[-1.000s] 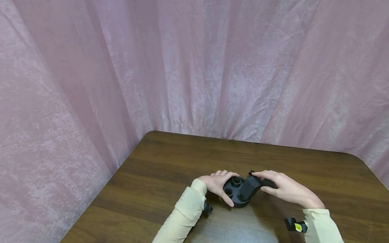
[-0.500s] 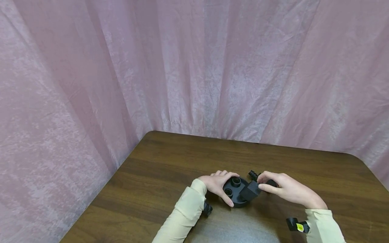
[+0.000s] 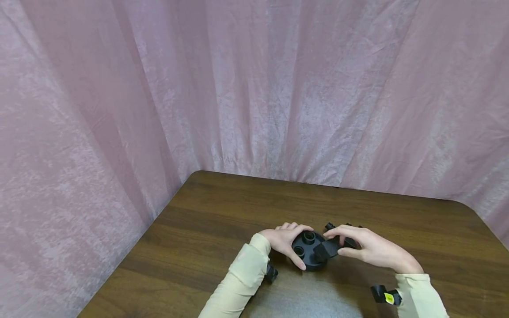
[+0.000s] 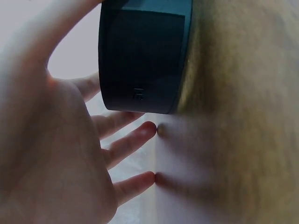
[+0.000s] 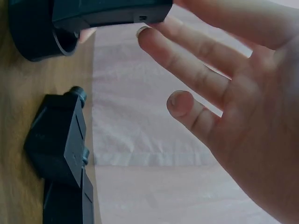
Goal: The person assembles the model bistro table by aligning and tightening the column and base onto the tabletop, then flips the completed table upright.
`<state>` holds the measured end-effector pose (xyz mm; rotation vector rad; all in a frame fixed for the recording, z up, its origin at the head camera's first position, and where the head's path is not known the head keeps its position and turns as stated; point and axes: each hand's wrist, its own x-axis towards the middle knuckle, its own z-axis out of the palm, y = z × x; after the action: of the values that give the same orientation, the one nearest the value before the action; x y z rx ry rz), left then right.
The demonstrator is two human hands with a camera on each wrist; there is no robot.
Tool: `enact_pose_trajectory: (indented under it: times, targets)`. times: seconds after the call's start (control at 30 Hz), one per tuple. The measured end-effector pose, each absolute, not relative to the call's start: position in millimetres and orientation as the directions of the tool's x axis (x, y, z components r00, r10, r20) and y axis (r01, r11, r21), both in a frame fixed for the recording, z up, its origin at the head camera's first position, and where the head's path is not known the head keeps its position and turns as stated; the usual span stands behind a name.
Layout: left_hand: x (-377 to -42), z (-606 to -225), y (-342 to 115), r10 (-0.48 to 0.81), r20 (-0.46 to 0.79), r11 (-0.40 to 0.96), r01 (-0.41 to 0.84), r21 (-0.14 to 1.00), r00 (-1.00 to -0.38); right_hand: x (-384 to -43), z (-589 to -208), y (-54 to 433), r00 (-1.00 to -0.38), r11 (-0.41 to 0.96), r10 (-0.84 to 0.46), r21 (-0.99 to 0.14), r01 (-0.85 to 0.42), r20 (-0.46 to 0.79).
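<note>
A round black base (image 3: 314, 264) with raised ring-shaped sockets sits on the wooden table in the head view. My left hand (image 3: 283, 242) grips its left side, thumb at the near edge and index finger at the far edge. The left wrist view shows the base's smooth side wall (image 4: 142, 60). My right hand (image 3: 371, 249) holds an angular black block (image 3: 327, 249) between thumb and fingers, its lower end over the right part of the base. In the right wrist view the block (image 5: 112, 13) is at the top, beside the base (image 5: 28, 35); its joint with the base cannot be made out.
More black angular pieces (image 5: 58, 135) with short round pegs lie on the table (image 3: 238, 207) beyond my right hand, partly hidden by it in the head view. A pink curtain (image 3: 254, 88) hangs behind the table. Both wrists wear small black cameras (image 3: 385, 294).
In my right hand the black block has turned and tilted lower, and my fingers have shifted their hold on it. My left hand and the round base have stayed put.
</note>
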<state>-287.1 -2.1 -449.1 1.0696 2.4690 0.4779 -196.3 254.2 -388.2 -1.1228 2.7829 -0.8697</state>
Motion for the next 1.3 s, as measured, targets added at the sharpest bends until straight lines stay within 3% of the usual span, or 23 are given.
enact_pose_trajectory:
  times: [0.27, 0.5, 0.87, 1.3]
  targets:
    - [-286.7, -448.1, -1.9, 0.742, -0.242, 0.654, 0.595, 0.467, -0.625, -198.6, -393.8, 243.6, -0.679, 0.517, -0.707, -0.510, -0.687, 0.198]
    - [-287.5, -447.5, -2.5, 0.747, -0.236, 0.647, 0.599, 0.471, -0.621, -198.9, -392.3, 241.5, -0.744, 0.603, -0.660, -0.517, -0.607, 0.104]
    - [-287.0, -447.2, -2.6, 0.749, -0.240, 0.649, 0.607, 0.459, -0.618, -195.7, -393.3, 229.4, -0.783, 0.691, -0.605, -0.394, -0.606, 0.144]
    - [-287.0, -449.8, -2.1, 0.742, -0.245, 0.655, 0.597, 0.464, -0.624, -198.9, -395.0, 227.7, -0.869, 0.772, -0.490, -0.430, -0.467, 0.065]
